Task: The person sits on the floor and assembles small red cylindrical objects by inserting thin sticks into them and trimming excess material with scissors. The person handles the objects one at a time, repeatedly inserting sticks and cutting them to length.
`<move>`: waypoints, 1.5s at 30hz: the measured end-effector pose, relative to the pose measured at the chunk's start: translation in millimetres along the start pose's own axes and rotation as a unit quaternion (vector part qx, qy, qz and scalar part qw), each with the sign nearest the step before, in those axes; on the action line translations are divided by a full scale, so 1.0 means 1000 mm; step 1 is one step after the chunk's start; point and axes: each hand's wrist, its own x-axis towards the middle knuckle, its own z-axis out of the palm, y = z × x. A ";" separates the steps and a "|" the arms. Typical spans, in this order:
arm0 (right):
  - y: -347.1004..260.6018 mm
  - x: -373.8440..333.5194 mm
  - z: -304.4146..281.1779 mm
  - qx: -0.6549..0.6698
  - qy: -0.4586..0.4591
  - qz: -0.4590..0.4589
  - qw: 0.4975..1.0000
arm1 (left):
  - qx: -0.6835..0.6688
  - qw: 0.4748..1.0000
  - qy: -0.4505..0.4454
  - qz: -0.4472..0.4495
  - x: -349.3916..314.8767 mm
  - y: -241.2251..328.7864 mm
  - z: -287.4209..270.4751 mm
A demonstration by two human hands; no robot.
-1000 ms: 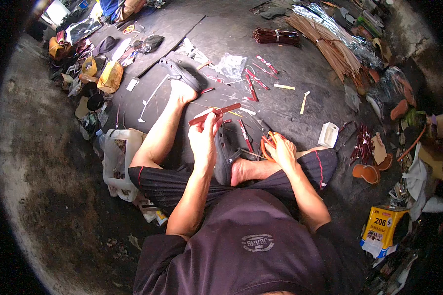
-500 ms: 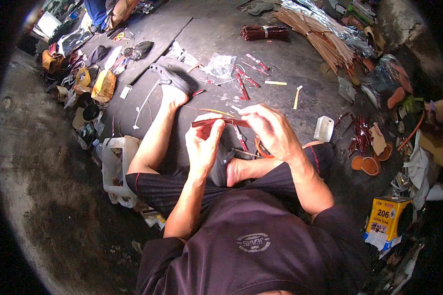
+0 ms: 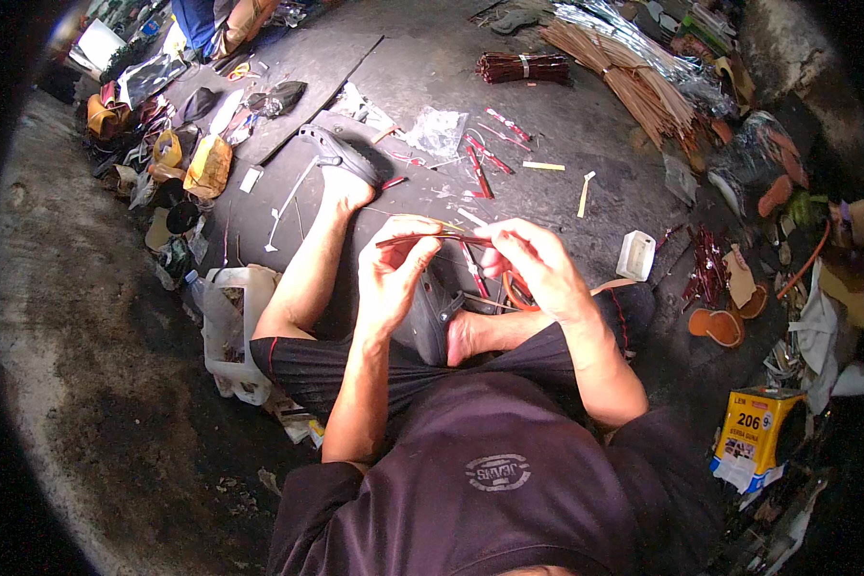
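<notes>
A narrow dark red-brown strip (image 3: 459,238), with a leathery look, stretches level between my two hands above my crossed legs. My left hand (image 3: 390,274) pinches its left part between thumb and fingers. At the other end, the bent fingers of my right hand (image 3: 549,276) close on the strip and partly hide its tip. Below and between the hands lie a dark clog (image 3: 430,317) and a red strip with pale marks (image 3: 472,267). More short red strips (image 3: 480,168) are scattered on the dark floor just beyond.
Bundles of dark red strips (image 3: 523,67) and tan strips (image 3: 634,82) lie at the far right. A white plastic tub (image 3: 636,255), brown sandals (image 3: 715,327) and a yellow tin (image 3: 758,432) are on my right. A cut white jerrycan (image 3: 217,331) stands left. Another person's leg (image 3: 195,24) shows far left.
The strip has turned, so a thinner edge of it now shows. My right fingers have closed in around its right end. My left hand keeps its hold.
</notes>
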 end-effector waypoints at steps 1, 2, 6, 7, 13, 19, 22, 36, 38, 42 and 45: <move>-0.001 -0.001 -0.003 0.009 0.008 -0.005 1.000 | -0.041 0.998 0.001 -0.043 0.001 0.002 0.000; -0.001 -0.002 -0.005 0.018 0.016 -0.010 1.000 | -0.082 0.993 0.002 -0.086 0.001 0.005 0.000; -0.008 -0.006 -0.019 -0.082 0.058 -0.039 0.994 | -0.173 0.968 0.039 -0.178 0.000 -0.007 -0.009; -0.009 -0.008 -0.022 -0.107 0.061 -0.042 0.992 | -0.135 0.973 0.044 -0.184 -0.002 -0.009 -0.010; 0.017 -0.002 -0.035 0.242 -0.011 -0.010 0.970 | -0.417 0.850 0.170 -0.272 -0.009 -0.022 0.006; 0.072 0.013 -0.024 0.484 0.032 0.070 0.872 | -0.664 0.655 0.101 -0.346 -0.012 -0.041 0.029; 0.072 0.012 -0.022 0.491 0.049 0.076 0.867 | -0.664 0.653 0.107 -0.348 -0.011 -0.041 0.030; 0.049 -0.014 -0.026 -0.140 0.115 -0.081 0.980 | -0.093 0.969 0.092 -0.208 0.001 -0.022 0.041; 0.053 -0.014 -0.025 -0.133 0.102 -0.115 0.979 | 0.014 0.981 0.085 -0.173 0.002 -0.020 0.047; 0.063 -0.032 -0.033 -0.198 0.141 -0.118 0.963 | -0.074 0.984 0.048 -0.154 -0.009 -0.038 0.064; 0.058 -0.041 -0.035 -0.241 0.164 -0.122 0.949 | -0.065 0.985 0.022 -0.157 -0.010 -0.041 0.073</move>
